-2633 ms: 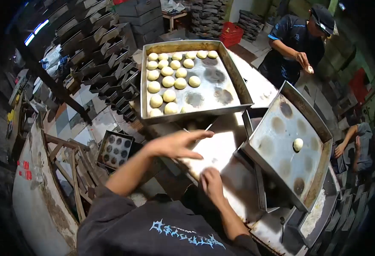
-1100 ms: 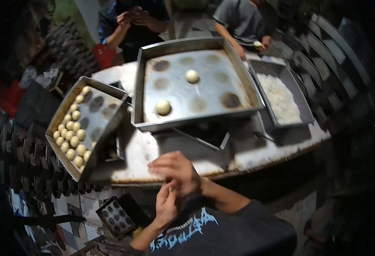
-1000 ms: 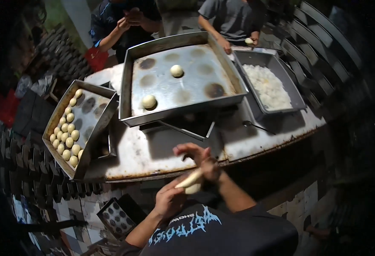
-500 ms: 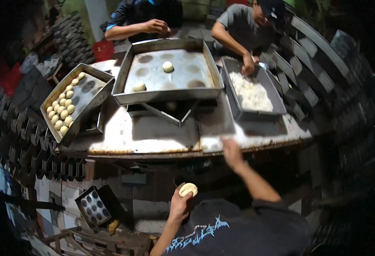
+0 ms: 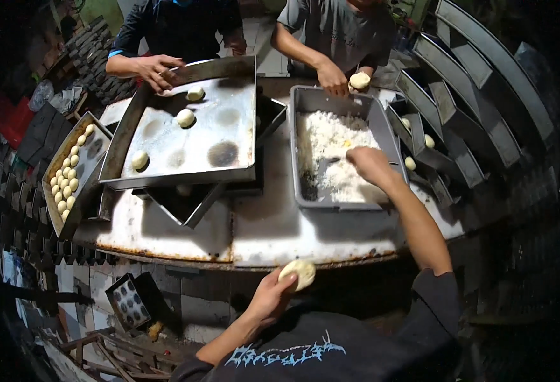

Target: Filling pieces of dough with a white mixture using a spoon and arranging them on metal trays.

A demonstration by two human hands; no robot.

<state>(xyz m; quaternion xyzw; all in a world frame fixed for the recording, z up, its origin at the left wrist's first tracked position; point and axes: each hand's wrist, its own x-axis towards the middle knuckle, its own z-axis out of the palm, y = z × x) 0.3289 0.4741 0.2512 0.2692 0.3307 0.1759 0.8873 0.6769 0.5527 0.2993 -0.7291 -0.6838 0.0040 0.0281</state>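
My left hand grips a flattened disc of pale dough in front of the table's near edge, thumb on top of it. Across the table, my right hand reaches into a grey plastic bin of white crumbly filling. Its fingers are closed down at the filling; whatever they hold is hidden. Left of the bin, a large metal baking tray carries 3 dough balls and rests tilted on other trays.
A narrower tray of several dough balls lies at far left. Opposite me, one co-worker's hand is at the large tray's rim; another holds dough. Metal trays stack at right. A small moulded tray sits low left.
My right hand has gone from above the table's near edge into the bin. The view has shifted right. One co-worker now holds up dough, and a third ball shows on the large tray.
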